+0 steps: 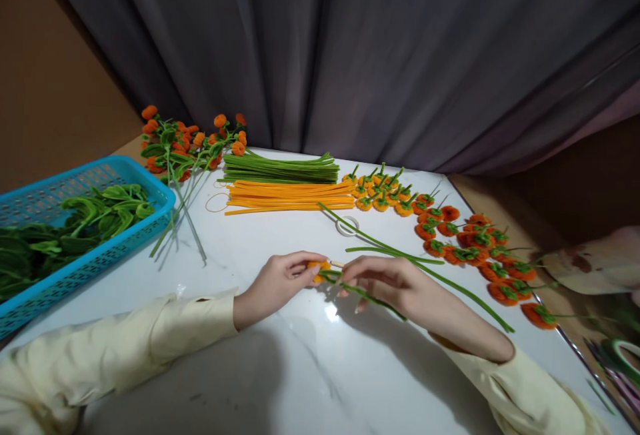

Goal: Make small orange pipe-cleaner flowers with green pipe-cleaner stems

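My left hand (280,285) pinches a small orange-yellow fuzzy piece (319,267) between thumb and fingertips, above the white table. Close on its right, my right hand (387,281) has its fingers closed round a thin pale stick (337,264), whose tip points at the orange-yellow piece. A green fuzzy stem (376,301) runs from the piece under my right hand. Behind my hands lie longer loose green stems (450,281) and a white ring of tape (347,225).
Green stems (280,168) and orange stems (290,196) lie bundled at the back. Yellow flower heads (381,203) and red-orange ones (503,291) line the right. Finished-looking flowers (183,145) and a blue basket (100,255) of green leaves (113,211) are left.
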### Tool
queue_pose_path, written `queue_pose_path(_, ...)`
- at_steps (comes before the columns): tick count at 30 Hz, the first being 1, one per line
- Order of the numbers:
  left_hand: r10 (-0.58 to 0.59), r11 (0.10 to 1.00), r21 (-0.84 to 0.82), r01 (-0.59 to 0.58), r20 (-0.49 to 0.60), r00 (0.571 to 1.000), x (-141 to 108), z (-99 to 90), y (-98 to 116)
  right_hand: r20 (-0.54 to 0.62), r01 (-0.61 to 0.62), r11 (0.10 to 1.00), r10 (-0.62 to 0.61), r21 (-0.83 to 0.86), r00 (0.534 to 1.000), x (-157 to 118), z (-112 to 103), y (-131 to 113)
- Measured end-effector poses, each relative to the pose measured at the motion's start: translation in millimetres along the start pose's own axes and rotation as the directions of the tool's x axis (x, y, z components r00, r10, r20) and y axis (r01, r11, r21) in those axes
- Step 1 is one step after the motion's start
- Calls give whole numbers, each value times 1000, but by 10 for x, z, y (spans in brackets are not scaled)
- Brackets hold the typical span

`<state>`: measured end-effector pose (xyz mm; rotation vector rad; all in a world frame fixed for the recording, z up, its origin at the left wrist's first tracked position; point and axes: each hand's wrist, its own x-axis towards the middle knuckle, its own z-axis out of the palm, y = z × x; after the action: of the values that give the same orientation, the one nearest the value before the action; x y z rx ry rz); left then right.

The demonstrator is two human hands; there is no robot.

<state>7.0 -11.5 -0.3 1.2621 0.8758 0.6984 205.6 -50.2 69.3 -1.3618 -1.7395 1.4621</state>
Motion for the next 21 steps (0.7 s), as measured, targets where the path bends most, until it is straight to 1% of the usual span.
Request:
queue_pose_path(1, 48, 997, 59, -47, -12, 999, -7, 1, 1, -14, -104, 985, 107, 138, 994, 17, 6, 6)
queue_pose_path(2, 99, 988, 117, -97, -17, 995, -15, 0, 2, -7, -180, 948, 188, 264, 982, 35, 17, 19)
queue_pose_path(3, 154, 974, 172, -149, -15, 988, -26, -1, 2, 24, -231, 900, 240, 370, 971, 52, 32, 39)
queue_pose_path(4, 209, 954, 222, -203, -5, 978, -38, -4, 1, 81, -272, 850, 265, 451, 961, 68, 52, 64)
queue_pose_path(6, 322, 896, 312, -316, 33, 946, -64, -11, -6, 236, -347, 758, 258, 551, 937, 98, 102, 120)
queue_pose_path(8, 433, 805, 406, -433, 97, 896, -86, -22, -17, 357, -397, 684, 209, 612, 910, 120, 160, 173)
queue_pose_path(10, 522, 699, 475, -535, 172, 835, -100, -35, -29, 388, -404, 626, 172, 667, 906, 134, 218, 221)
queue_pose_path(12, 574, 614, 513, -600, 231, 786, -104, -48, -36, 357, -390, 584, 177, 712, 917, 144, 272, 266)
queue_pose_path(13, 586, 589, 522, -617, 250, 771, -104, -53, -35, 332, -381, 568, 193, 730, 923, 147, 297, 286)
queue_pose_path(15, 593, 573, 527, -628, 262, 761, -102, -55, -26, 280, -361, 545, 230, 757, 932, 152, 340, 320)
queue_pose_path(17, 595, 587, 526, -615, 234, 768, -98, -48, -9, 236, -344, 532, 261, 774, 936, 153, 371, 340)
queue_pose_path(18, 591, 604, 527, -598, 208, 779, -97, -43, 1, 220, -338, 529, 275, 779, 936, 152, 381, 343)
queue_pose_path(21, 541, 678, 517, -522, 130, 831, -92, -25, 25, 182, -326, 536, 305, 779, 935, 144, 381, 337)
